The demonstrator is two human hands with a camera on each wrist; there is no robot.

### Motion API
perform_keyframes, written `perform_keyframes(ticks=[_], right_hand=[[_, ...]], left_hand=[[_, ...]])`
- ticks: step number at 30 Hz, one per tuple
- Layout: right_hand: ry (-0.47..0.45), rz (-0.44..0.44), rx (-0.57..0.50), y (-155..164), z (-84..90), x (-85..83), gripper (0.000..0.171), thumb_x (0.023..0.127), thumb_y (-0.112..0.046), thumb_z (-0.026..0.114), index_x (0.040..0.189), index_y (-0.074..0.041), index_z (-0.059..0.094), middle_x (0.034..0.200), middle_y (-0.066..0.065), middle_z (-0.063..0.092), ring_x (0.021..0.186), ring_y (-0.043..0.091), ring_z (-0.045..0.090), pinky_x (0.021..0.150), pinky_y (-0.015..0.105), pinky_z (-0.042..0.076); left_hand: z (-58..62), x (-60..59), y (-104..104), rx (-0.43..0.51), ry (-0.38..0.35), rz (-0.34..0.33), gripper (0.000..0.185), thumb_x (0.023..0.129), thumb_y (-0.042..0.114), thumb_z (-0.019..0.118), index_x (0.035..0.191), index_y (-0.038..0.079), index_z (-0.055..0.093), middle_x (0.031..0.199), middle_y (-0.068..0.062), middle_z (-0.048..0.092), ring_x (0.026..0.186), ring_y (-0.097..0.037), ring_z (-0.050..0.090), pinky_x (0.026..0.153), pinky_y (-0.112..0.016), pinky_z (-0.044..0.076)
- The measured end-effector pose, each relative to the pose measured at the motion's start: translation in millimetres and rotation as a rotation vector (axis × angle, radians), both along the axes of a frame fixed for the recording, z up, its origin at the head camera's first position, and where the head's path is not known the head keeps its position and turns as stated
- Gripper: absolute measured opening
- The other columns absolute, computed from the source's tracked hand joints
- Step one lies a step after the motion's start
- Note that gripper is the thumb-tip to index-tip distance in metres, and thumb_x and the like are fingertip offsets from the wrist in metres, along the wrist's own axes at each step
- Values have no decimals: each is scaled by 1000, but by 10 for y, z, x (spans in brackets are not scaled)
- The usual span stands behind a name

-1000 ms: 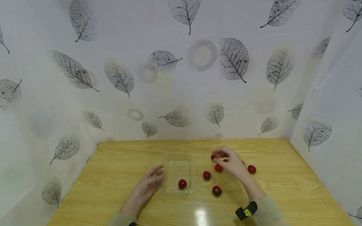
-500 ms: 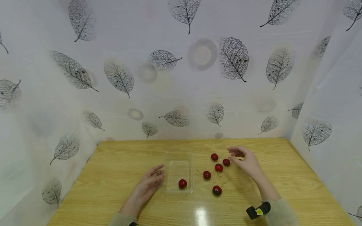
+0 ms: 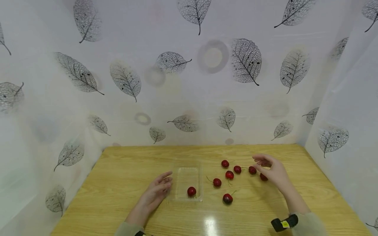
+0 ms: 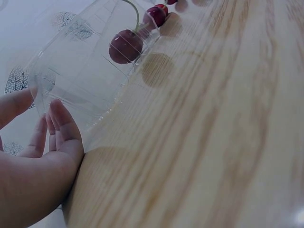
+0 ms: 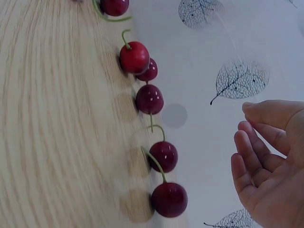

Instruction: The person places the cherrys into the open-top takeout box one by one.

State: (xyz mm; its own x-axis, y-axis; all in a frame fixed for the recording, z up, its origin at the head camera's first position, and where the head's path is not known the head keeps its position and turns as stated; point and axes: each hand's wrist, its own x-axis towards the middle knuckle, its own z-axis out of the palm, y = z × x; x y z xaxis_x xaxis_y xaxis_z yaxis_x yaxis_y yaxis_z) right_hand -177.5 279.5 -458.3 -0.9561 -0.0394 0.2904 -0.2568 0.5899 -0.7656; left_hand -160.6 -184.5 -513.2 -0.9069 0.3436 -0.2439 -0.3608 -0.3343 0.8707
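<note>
Leaf-printed sheeting [image 3: 203, 95] backs the table [image 3: 130, 164]; glossy dark-red, green-stemmed cherries [image 3: 229, 175] lie in and right of the clear plastic tray [image 3: 188, 177]; my left hand [image 3: 155, 192] and right hand [image 3: 274, 170] are relaxed, fingers loose.

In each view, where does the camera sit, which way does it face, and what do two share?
Head: worn on the head, facing forward and down at the table and leaf-patterned sheet; left hand, right hand and sleeves show.
Left wrist: on that wrist, looking past the left hand at the clear tray; only that hand shows.
Right wrist: on that wrist, looking across the table at loose cherries; only the right hand shows.
Head and left wrist share the tray and its cherry.
</note>
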Motion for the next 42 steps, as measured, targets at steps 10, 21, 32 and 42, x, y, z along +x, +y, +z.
perform_keyframes(ticks=[10,21,32,42], right_hand=[[-8,-64,11,241,-64,45,29,97,-4,75,125,2,72,103,-6,73,88,-15,57,78,6,49],[-51,-115,61,418,-215,86,29,97,-5,76,124,4,71,106,18,75,84,-16,55,75,6,49],[-138,-130,101,495,-332,116,31,100,-9,73,127,5,70,115,23,74,85,-17,53,75,9,50],[-211,-114,72,520,-406,105,36,100,-12,75,129,8,68,120,27,72,86,-17,53,76,12,52]], left_hand=[[6,2,5,10,3,-1,51,105,-4,53,154,10,45,123,5,54,113,-7,56,96,-19,50],[6,3,2,2,18,-3,53,105,-3,53,155,9,43,124,5,53,111,-6,56,95,-19,50],[21,5,8,4,11,-1,54,105,-4,53,156,7,41,124,4,51,113,-7,55,95,-18,50],[-12,1,-7,10,16,-14,52,106,-4,52,156,9,42,124,5,51,112,-6,55,94,-18,51]])
